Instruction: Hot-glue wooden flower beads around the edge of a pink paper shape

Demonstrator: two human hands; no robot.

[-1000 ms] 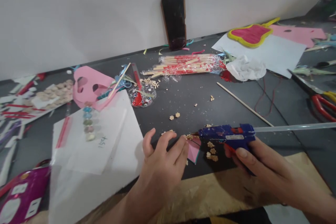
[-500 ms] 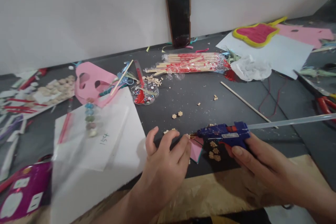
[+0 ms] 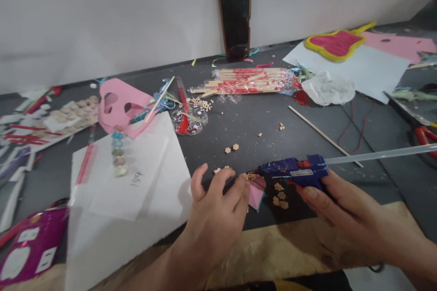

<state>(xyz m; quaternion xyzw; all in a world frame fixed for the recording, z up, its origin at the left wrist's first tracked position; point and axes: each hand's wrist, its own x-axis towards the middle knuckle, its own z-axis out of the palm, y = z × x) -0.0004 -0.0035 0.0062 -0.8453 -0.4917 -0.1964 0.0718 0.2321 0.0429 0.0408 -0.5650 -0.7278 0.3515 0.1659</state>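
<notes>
My right hand (image 3: 344,209) grips a blue hot glue gun (image 3: 290,168) with a long clear glue stick (image 3: 382,153) out of its back. The nozzle points left, at small wooden flower pieces (image 3: 251,176) on the top edge of a pink pointed piece (image 3: 256,194) with a teal rim. At that piece's left edge, the forefinger and thumb side of my left hand (image 3: 216,213) presses close to the nozzle, its other fingers raised and bent. The fingertips partly hide what they hold. More wooden flowers (image 3: 280,195) lie below the gun.
A phone (image 3: 235,20) leans on the wall behind wrapped sticks (image 3: 252,81). White board (image 3: 102,241) and a pink mask (image 3: 119,100) are on the left. A loose stick (image 3: 321,134) and scissors (image 3: 423,134) lie right. Two wooden flowers (image 3: 231,148) sit ahead of my left hand.
The whole view has shifted slightly. Both hands and the glue gun keep nearly the same positions, with the nozzle still by the wooden flowers.
</notes>
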